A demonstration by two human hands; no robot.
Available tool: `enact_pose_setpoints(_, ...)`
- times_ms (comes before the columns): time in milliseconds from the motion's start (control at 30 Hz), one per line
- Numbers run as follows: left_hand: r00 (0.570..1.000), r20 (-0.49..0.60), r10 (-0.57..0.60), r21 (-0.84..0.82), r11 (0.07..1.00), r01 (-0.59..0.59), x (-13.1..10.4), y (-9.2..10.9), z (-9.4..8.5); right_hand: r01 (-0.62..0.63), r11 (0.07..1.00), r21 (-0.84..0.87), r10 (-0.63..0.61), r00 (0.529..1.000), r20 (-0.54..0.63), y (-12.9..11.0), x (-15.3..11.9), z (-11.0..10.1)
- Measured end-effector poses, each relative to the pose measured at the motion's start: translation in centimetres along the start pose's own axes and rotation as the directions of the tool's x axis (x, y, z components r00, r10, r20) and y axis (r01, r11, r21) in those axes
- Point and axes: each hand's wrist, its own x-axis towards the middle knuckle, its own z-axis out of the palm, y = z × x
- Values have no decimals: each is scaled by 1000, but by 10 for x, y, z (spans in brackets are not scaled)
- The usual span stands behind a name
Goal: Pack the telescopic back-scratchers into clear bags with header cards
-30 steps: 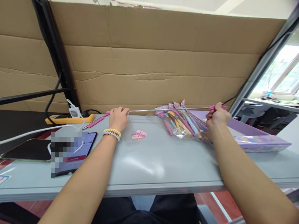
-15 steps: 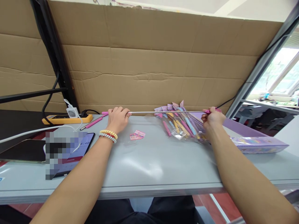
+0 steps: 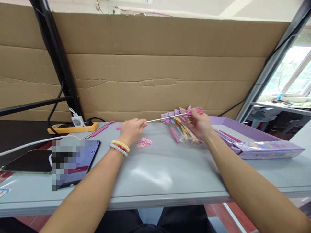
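Between both hands runs a telescopic back scratcher with a thin metal rod (image 3: 165, 118). Its pink handle is in my left hand (image 3: 132, 131), the end poking out on the left. My right hand (image 3: 200, 124) grips the other end by the pink claw-shaped head. Below the rod, several bagged back scratchers (image 3: 186, 132) in pink, yellow and blue lie in clear plastic, partly covered by my right hand. Two small pink printed cards (image 3: 145, 142) rest near my left wrist. Another pink back scratcher (image 3: 100, 130) lies left of my left hand, apart from it.
On the right sits an open purple box (image 3: 269, 150) with a pink stick inside. A tablet (image 3: 85, 165), a dark phone-like device (image 3: 28, 161) and a yellow power strip (image 3: 70, 127) with cables are on the left. A cardboard panel (image 3: 155, 68) stands behind the grey table (image 3: 155, 174).
My right hand has come left, toward my left hand, and the visible rod is shorter and now slanted. My left hand has shifted slightly right. More of the purple box shows.
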Motion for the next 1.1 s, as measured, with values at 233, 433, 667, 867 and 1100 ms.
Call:
enact_pose_setpoints(233, 987, 42, 153, -52, 987, -151, -9, 32, -3, 93, 968, -235, 1, 928, 372, 19, -41, 69)
enact_pose_setpoints(433, 983, 116, 140, -112, 986, -127, -5, 28, 7, -62, 985, -160, 106, 952, 287, 32, -36, 60)
enact_pose_setpoints(667, 991, -72, 110, 75, 992, -105, 11, -10, 5, -26, 1000, 14, 27, 999, -46, 16, -16, 52)
enact_pose_setpoints(867, 983, -168, -76, 132, 986, 99, 8, -63, 0, 116, 976, 186, 31, 766, -642, -24, 19, -34)
enact_pose_setpoints(1100, 991, -118, -58, 130, 989, 73, 10, -57, 6, 134, 973, 188, 33, 727, -686, -24, 22, -68)
